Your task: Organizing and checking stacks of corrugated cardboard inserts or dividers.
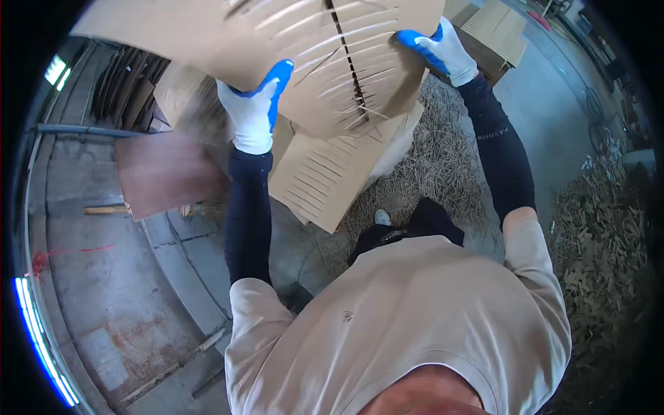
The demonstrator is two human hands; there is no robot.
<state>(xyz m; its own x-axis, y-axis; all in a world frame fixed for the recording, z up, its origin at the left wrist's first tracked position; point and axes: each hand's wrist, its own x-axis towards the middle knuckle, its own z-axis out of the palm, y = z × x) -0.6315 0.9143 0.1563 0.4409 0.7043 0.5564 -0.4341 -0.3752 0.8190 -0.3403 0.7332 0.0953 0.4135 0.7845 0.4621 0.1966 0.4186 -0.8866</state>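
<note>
Cardboard sheet (pixel 277 41): held up between both hands, bowed, hiding the far edge of the slotted pile (pixel 315 181).
Left hand (pixel 247 107): pinching the sheet's near edge, left of the slots (pixel 332 48); thumb across the face, fingers hidden behind.
Right hand (pixel 444 54): pinching the sheet's right edge, thumb pointing inward; firmness impossible to tell.
Slotted middle: probably weak; best gripped outside, on solid margins.
Bow: best evened by matching lift at both edges, lest creasing start along the dark centre line.
Loose slivers (pixel 374 113): caught by the near edge; worth watching for snags.
</note>
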